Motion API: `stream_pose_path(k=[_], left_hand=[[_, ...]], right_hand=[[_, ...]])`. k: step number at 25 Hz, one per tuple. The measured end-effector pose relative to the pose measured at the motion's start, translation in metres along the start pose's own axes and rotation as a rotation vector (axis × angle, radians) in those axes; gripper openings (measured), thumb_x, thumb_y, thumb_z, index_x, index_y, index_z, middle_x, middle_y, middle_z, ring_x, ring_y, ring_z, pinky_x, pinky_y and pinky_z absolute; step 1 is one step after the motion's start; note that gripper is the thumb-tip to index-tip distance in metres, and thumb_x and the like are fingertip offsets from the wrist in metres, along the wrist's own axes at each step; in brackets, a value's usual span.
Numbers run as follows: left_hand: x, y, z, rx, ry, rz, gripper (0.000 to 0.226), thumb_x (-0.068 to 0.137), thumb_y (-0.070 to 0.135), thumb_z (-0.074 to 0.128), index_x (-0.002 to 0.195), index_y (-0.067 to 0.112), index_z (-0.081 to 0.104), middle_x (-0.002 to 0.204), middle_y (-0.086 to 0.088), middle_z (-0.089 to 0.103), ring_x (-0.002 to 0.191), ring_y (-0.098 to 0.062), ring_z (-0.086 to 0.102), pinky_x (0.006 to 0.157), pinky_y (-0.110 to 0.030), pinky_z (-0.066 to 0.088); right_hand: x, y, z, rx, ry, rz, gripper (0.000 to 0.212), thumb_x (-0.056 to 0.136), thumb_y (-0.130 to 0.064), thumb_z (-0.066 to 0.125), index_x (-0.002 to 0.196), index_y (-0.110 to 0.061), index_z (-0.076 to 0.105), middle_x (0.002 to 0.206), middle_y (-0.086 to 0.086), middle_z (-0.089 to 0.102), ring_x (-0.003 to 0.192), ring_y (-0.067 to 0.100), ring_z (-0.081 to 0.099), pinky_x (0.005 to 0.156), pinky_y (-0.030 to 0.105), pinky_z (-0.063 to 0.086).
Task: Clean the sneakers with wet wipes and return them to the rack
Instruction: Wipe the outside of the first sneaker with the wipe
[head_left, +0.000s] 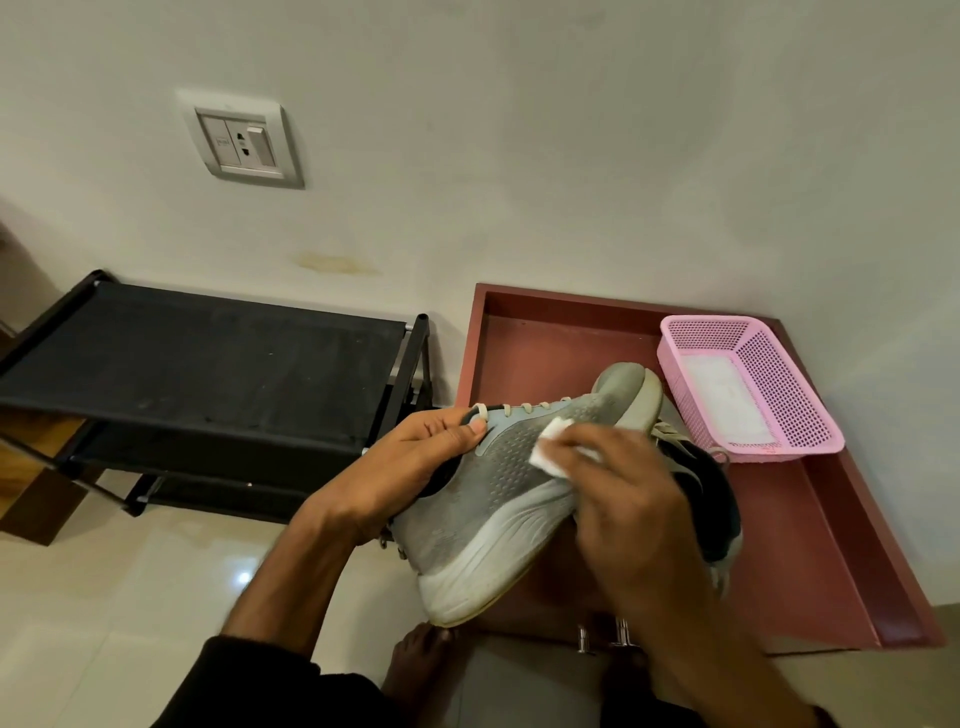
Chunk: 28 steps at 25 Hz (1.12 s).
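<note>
A grey sneaker (498, 493) with a white sole is held on its side above the floor, toe pointing away from me. My left hand (415, 462) grips it at the collar, thumb by the laces. My right hand (634, 514) presses a folded white wet wipe (551, 447) against the mesh side near the toe. A second sneaker (714, 499), dark inside, lies behind my right hand on the red surface, mostly hidden. The black shoe rack (197, 374) stands to the left against the wall, its top shelf bare.
A red-brown tray-like surface (561, 343) with raised edges sits at the right. On it stands a pink perforated basket (748, 384) holding a white pack. A wall socket (240, 139) is above the rack. Glossy tile floor lies below, with my bare feet at the bottom.
</note>
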<state>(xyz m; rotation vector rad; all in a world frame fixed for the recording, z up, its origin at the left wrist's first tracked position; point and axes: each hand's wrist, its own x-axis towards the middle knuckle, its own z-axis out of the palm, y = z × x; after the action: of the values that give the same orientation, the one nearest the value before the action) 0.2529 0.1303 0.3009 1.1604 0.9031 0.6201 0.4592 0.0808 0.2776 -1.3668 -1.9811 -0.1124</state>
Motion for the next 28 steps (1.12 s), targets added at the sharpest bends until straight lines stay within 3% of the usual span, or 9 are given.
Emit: stream_pose_path(k=[3, 7, 12, 17, 19, 21, 25, 28], left_hand=[[0.001, -0.002, -0.002, 0.043, -0.009, -0.026, 0.034, 0.102, 0.028, 0.043, 0.114, 0.007, 0.068, 0.103, -0.007, 0.072, 0.092, -0.018, 0.068, 0.081, -0.025, 0.056], [-0.001, 0.001, -0.004, 0.041, -0.01, -0.034, 0.036, 0.101, 0.03, 0.044, 0.115, 0.006, 0.066, 0.105, -0.013, 0.071, 0.091, -0.02, 0.068, 0.08, -0.026, 0.057], [-0.005, 0.002, -0.008, 0.066, -0.023, -0.041, 0.033, 0.101, 0.028, 0.044, 0.111, 0.009, 0.069, 0.1, -0.005, 0.073, 0.09, -0.017, 0.069, 0.078, -0.023, 0.056], [-0.006, 0.004, -0.008, 0.031, 0.011, -0.034, 0.034, 0.095, 0.032, 0.047, 0.111, 0.011, 0.069, 0.099, -0.005, 0.074, 0.089, -0.017, 0.071, 0.076, -0.023, 0.057], [-0.006, 0.003, -0.009, 0.019, 0.002, -0.032, 0.035, 0.096, 0.031, 0.047, 0.114, 0.01, 0.069, 0.1, -0.006, 0.074, 0.09, -0.018, 0.07, 0.077, -0.024, 0.057], [-0.006, 0.003, -0.01, 0.019, 0.002, -0.041, 0.035, 0.097, 0.029, 0.047, 0.115, 0.01, 0.069, 0.1, -0.007, 0.074, 0.089, -0.018, 0.07, 0.077, -0.024, 0.057], [-0.009, 0.006, -0.011, 0.001, 0.032, -0.024, 0.03, 0.099, 0.025, 0.044, 0.103, 0.018, 0.073, 0.095, -0.004, 0.075, 0.084, -0.015, 0.071, 0.07, -0.02, 0.055], [-0.009, 0.006, -0.011, -0.003, 0.018, -0.017, 0.031, 0.099, 0.027, 0.045, 0.1, 0.021, 0.075, 0.097, -0.005, 0.074, 0.086, -0.016, 0.071, 0.072, -0.022, 0.056]], right_hand=[[0.007, 0.013, -0.005, -0.036, 0.079, 0.138, 0.035, 0.092, -0.011, 0.045, 0.106, -0.002, 0.076, 0.105, 0.01, 0.07, 0.098, 0.027, 0.062, 0.093, 0.024, 0.046], [-0.016, -0.033, 0.012, 0.035, -0.075, -0.065, 0.033, 0.094, -0.012, 0.047, 0.112, -0.004, 0.074, 0.111, 0.009, 0.07, 0.104, 0.023, 0.062, 0.098, 0.023, 0.046], [0.008, 0.028, -0.01, -0.056, 0.094, 0.162, 0.036, 0.091, -0.011, 0.044, 0.106, -0.003, 0.076, 0.106, 0.01, 0.069, 0.097, 0.029, 0.061, 0.091, 0.024, 0.044], [-0.014, -0.002, 0.003, 0.042, -0.01, -0.102, 0.03, 0.096, -0.006, 0.048, 0.107, 0.0, 0.075, 0.108, 0.011, 0.07, 0.101, 0.026, 0.061, 0.098, 0.026, 0.047], [-0.001, 0.024, -0.007, -0.013, 0.089, -0.001, 0.03, 0.094, -0.005, 0.048, 0.104, -0.001, 0.076, 0.106, 0.011, 0.07, 0.1, 0.027, 0.061, 0.099, 0.02, 0.042], [0.002, 0.031, -0.011, -0.02, 0.14, 0.065, 0.031, 0.092, -0.004, 0.048, 0.103, -0.001, 0.077, 0.105, 0.011, 0.071, 0.098, 0.027, 0.061, 0.096, 0.024, 0.045], [-0.015, 0.002, 0.002, 0.087, 0.041, -0.182, 0.026, 0.095, 0.0, 0.051, 0.098, 0.003, 0.077, 0.102, 0.012, 0.071, 0.096, 0.025, 0.061, 0.091, 0.028, 0.049], [0.001, 0.032, -0.012, 0.062, 0.142, -0.084, 0.029, 0.094, 0.0, 0.049, 0.095, 0.001, 0.078, 0.1, 0.012, 0.072, 0.096, 0.028, 0.063, 0.09, 0.031, 0.05]])
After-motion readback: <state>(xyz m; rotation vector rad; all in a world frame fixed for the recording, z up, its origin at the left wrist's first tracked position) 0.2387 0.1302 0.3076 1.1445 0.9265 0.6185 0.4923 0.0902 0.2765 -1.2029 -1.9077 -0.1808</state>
